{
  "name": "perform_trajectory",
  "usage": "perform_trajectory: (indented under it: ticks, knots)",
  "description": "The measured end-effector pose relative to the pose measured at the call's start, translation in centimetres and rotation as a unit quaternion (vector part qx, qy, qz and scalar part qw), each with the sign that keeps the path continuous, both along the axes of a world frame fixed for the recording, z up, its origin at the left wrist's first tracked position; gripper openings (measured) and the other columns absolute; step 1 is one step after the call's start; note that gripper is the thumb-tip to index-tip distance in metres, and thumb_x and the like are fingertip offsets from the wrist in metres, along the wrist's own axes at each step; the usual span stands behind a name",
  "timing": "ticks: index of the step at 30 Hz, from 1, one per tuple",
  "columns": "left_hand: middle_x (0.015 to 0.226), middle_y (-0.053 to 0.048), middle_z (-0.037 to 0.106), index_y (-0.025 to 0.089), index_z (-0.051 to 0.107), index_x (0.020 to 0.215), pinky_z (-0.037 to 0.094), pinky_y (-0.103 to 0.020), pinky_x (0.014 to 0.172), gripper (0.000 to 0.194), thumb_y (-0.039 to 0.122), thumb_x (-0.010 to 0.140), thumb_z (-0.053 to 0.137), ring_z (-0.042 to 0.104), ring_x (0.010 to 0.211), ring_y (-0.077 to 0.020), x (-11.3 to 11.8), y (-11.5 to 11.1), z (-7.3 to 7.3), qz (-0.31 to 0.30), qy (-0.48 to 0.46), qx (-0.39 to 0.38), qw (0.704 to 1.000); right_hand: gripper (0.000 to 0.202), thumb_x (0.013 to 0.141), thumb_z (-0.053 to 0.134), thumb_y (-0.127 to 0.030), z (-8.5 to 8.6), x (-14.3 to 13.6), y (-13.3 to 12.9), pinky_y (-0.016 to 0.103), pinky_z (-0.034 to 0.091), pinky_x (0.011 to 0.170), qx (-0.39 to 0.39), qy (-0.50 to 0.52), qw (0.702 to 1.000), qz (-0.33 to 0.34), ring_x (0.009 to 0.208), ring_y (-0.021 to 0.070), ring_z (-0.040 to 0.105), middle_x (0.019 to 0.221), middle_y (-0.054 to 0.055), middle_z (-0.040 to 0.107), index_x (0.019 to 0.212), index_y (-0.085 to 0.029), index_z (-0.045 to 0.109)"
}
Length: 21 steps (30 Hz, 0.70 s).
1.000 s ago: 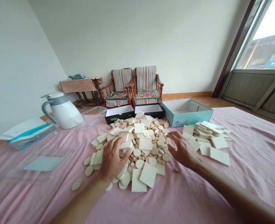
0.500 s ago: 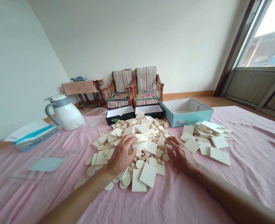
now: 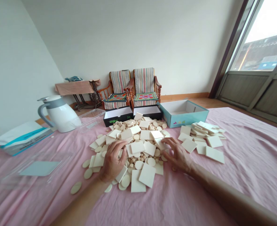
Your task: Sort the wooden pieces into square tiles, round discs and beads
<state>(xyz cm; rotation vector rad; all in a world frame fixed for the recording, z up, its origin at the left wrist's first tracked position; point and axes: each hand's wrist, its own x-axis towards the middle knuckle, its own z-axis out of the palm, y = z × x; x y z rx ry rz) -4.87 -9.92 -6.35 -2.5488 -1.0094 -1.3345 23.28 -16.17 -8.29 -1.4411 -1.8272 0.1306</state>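
Observation:
A loose pile of pale wooden pieces lies before me: square tiles (image 3: 138, 147), round discs (image 3: 139, 164) and small beads or balls (image 3: 142, 156). At the pile's left side is my left hand (image 3: 113, 160), fingers bent over the pieces and thumb apart from them. My right hand (image 3: 179, 155) rests at the right side, its fingers spread and reaching the edge of a tilted square tile (image 3: 161, 144). Neither hand shows a piece clearly gripped, though the left fingertips are partly hidden. Further right sits a separate heap of square tiles (image 3: 215, 141).
Two black boxes (image 3: 116, 120) with white insides and a light-blue box (image 3: 187, 119) stand behind the pile. At left are a white jug (image 3: 64, 116), a blue-and-white packet (image 3: 23, 141) and clear plastic trays (image 3: 58, 175). Pink cloth (image 3: 171, 201) covers the surface.
My left hand has shifted left across the pile, and the right fingers now meet a square tile. Several tiles in the middle lie differently. The view has turned slightly right.

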Motion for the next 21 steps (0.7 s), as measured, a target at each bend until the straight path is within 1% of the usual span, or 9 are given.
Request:
perform_trajectory:
  ticks: [3, 7, 9, 11, 12, 14, 18, 20, 21]
  knots:
    - [0.105, -0.008, 0.065, 0.017, 0.059, 0.106, 0.048, -0.039, 0.092, 0.022, 0.012, 0.087, 0.048, 0.059, 0.104, -0.0211, -0.5, 0.4, 0.0, 0.010, 0.006, 0.009, 1.000, 0.030, 0.082, 0.058, -0.032, -0.3, -0.3, 0.4, 0.041, 0.048, 0.087, -0.006, 0.017, 1.000, -0.025, 0.100, 0.0240, 0.056, 0.109, 0.011, 0.058, 0.108, -0.019, 0.056]
    - [0.104, -0.008, 0.065, 0.017, 0.059, 0.106, 0.047, -0.040, 0.092, 0.023, 0.012, 0.086, 0.048, 0.059, 0.103, -0.0216, -0.4, 0.3, 0.1, 0.004, 0.021, 0.016, 1.000, 0.025, 0.083, 0.056, -0.036, -0.6, -0.7, 0.7, 0.034, 0.050, 0.074, -0.017, 0.044, 0.997, -0.064, 0.089, 0.0211, 0.059, 0.104, 0.009, 0.060, 0.103, -0.020, 0.057]
    - [0.104, -0.008, 0.066, 0.018, 0.059, 0.107, 0.047, -0.040, 0.092, 0.024, 0.012, 0.086, 0.049, 0.059, 0.103, -0.0217, -0.3, 0.2, 0.2, 0.001, 0.026, 0.022, 0.999, 0.025, 0.082, 0.056, -0.034, -0.4, -0.2, 0.8, 0.032, 0.049, 0.070, -0.003, 0.038, 0.997, -0.073, 0.085, 0.0202, 0.059, 0.101, 0.008, 0.060, 0.102, -0.020, 0.057]
    - [0.104, -0.008, 0.066, 0.018, 0.059, 0.107, 0.047, -0.039, 0.092, 0.025, 0.012, 0.085, 0.049, 0.059, 0.102, -0.0217, -0.2, 0.1, 0.2, 0.000, 0.026, 0.027, 0.999, 0.024, 0.079, 0.056, -0.030, 0.0, 1.0, 0.8, 0.034, 0.048, 0.072, 0.030, 0.011, 0.995, -0.097, 0.086, 0.0211, 0.058, 0.100, 0.008, 0.060, 0.102, -0.021, 0.058]
    - [0.104, -0.008, 0.066, 0.018, 0.059, 0.107, 0.047, -0.039, 0.092, 0.025, 0.012, 0.085, 0.049, 0.060, 0.102, -0.0218, -0.2, 0.1, 0.2, -0.001, 0.026, 0.029, 0.999, 0.025, 0.078, 0.055, -0.028, 0.2, 2.0, 0.7, 0.036, 0.047, 0.075, 0.049, -0.010, 0.991, -0.121, 0.088, 0.0224, 0.058, 0.100, 0.008, 0.060, 0.101, -0.021, 0.058]
    - [0.103, -0.007, 0.066, 0.019, 0.060, 0.107, 0.048, -0.039, 0.092, 0.025, 0.012, 0.085, 0.049, 0.060, 0.101, -0.0218, -0.2, 0.1, 0.1, -0.003, 0.025, 0.030, 0.999, 0.028, 0.076, 0.054, -0.026, 0.8, 4.3, 0.6, 0.040, 0.045, 0.079, 0.073, -0.065, 0.976, -0.195, 0.094, 0.0260, 0.056, 0.104, 0.010, 0.060, 0.103, -0.020, 0.059]
    - [0.102, -0.007, 0.066, 0.019, 0.059, 0.106, 0.048, -0.039, 0.091, 0.025, 0.011, 0.085, 0.049, 0.060, 0.100, -0.0216, 0.0, 0.1, 0.1, -0.008, 0.026, 0.032, 0.999, 0.036, 0.075, 0.054, -0.027, 1.6, 8.6, 0.2, 0.049, 0.039, 0.082, 0.064, -0.159, 0.917, -0.362, 0.103, 0.0336, 0.050, 0.114, 0.015, 0.058, 0.109, -0.018, 0.060]
    - [0.102, -0.007, 0.066, 0.019, 0.059, 0.106, 0.048, -0.039, 0.091, 0.024, 0.011, 0.085, 0.050, 0.060, 0.100, -0.0216, 0.1, 0.0, 0.2, -0.008, 0.024, 0.033, 0.999, 0.037, 0.076, 0.053, -0.030, 1.8, 9.4, 0.0, 0.051, 0.037, 0.084, 0.064, -0.164, 0.900, -0.399, 0.109, 0.0362, 0.047, 0.122, 0.015, 0.055, 0.111, -0.018, 0.060]
    - [0.102, -0.007, 0.066, 0.018, 0.059, 0.106, 0.048, -0.039, 0.091, 0.024, 0.011, 0.085, 0.050, 0.060, 0.100, -0.0216, 0.1, 0.0, 0.2, -0.007, 0.023, 0.033, 0.999, 0.037, 0.077, 0.053, -0.031, 1.8, 9.3, 0.0, 0.051, 0.036, 0.085, 0.070, -0.155, 0.904, -0.392, 0.111, 0.0360, 0.046, 0.124, 0.014, 0.055, 0.111, -0.019, 0.060]
